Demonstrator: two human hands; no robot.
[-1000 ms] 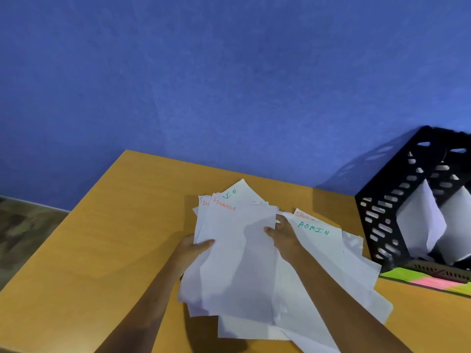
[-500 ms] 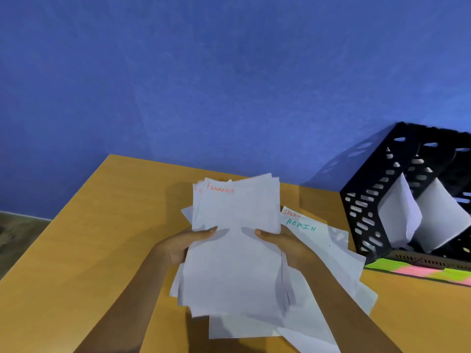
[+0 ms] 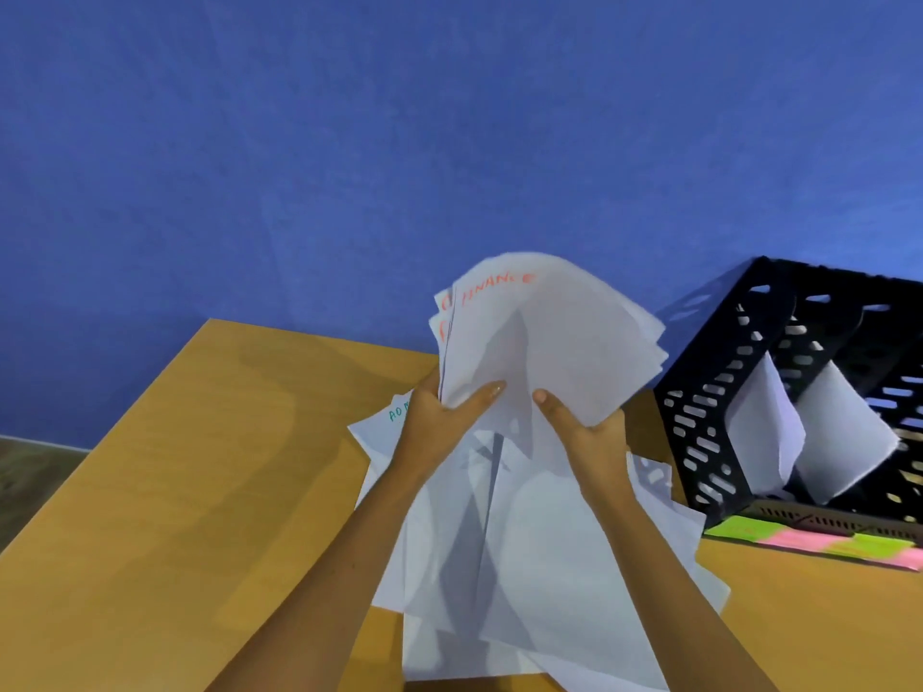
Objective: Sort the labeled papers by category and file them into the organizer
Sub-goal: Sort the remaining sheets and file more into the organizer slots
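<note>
Stretching under my grip is the wooden desk, and off to the right of my hands stands the black perforated organizer with two white sheets already in its slots. Beneath my wrists spreads the loose pile of papers — one corner left of my grip lettered in green. My left hand and right hand both pinch the lifted stack headed FINANCE — thumbs on its face, tilted upright.

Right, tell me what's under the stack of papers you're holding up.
Under the raised stack, held by both hands, loose white sheets lie spread on the table. One shows part of a green label. Any other labels are covered.
</note>
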